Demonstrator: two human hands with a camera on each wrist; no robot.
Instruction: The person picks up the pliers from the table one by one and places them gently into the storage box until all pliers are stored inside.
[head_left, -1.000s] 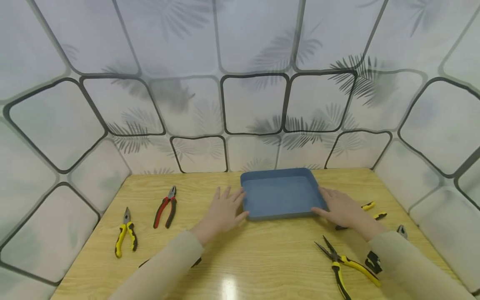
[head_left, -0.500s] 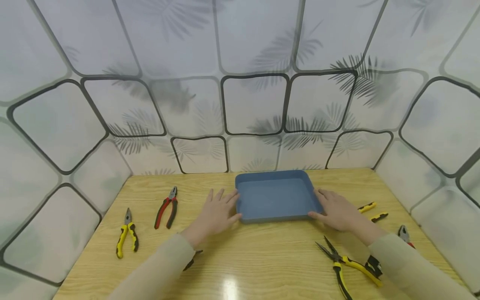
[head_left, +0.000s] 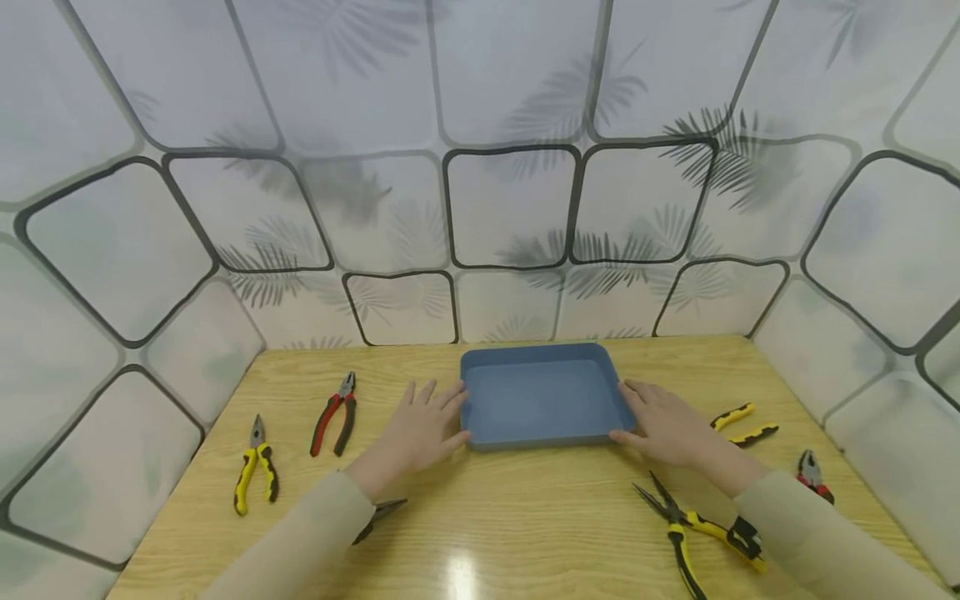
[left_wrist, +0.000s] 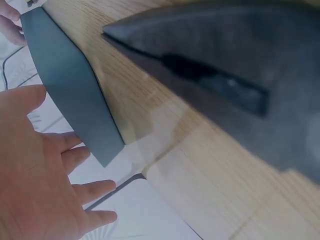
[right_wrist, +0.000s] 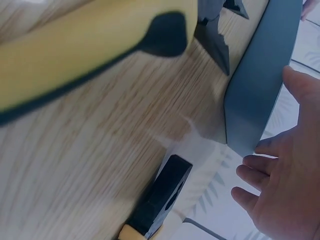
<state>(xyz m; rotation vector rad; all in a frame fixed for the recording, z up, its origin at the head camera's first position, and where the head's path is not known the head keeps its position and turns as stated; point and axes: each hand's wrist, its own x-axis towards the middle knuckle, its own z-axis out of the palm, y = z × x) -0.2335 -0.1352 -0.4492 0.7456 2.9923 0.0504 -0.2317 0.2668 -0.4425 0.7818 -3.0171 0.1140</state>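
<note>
A shallow blue rectangular tray lies on the wooden table near the back wall. My left hand touches its left end with fingers spread and nearly straight; the left wrist view shows that hand beside the tray's side wall. At the opposite end, my right hand rests against the tray, thumb at the near corner. From the right wrist, the fingers of this right hand lie along the tray wall, not wrapped round it. Inside the tray, only its bare bottom shows.
Left stand red-black pliers and yellow-black long-nose pliers. Spread long-nose pliers lie right of centre. Yellow handles and red-handled pliers are further right. A dark pointed tool is partly under the left sleeve. Patterned walls enclose the table.
The tray has slid left and slightly towards me, with both hands travelling along at its ends. More of the pointed tool by my left sleeve and of the red-handled pliers now shows.
</note>
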